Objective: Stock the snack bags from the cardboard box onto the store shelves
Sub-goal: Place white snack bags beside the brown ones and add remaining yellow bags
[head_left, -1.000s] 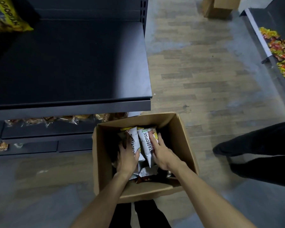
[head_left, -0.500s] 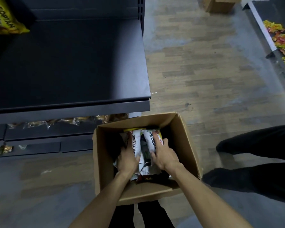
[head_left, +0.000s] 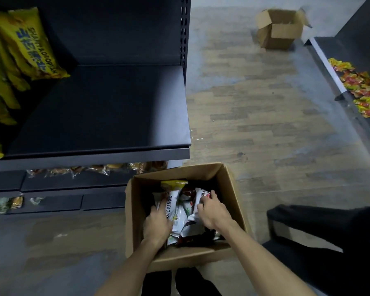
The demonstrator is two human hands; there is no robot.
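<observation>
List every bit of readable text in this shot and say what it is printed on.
"SHANYAOBOPIAN", in blue: on the big yellow snack bag leaning on the dark metal shelf.
"SHANYAOBO…", cut off by the left hand: on the white snack bag in the open cardboard box.
Print on the white bag under the right hand: too blurred.
</observation>
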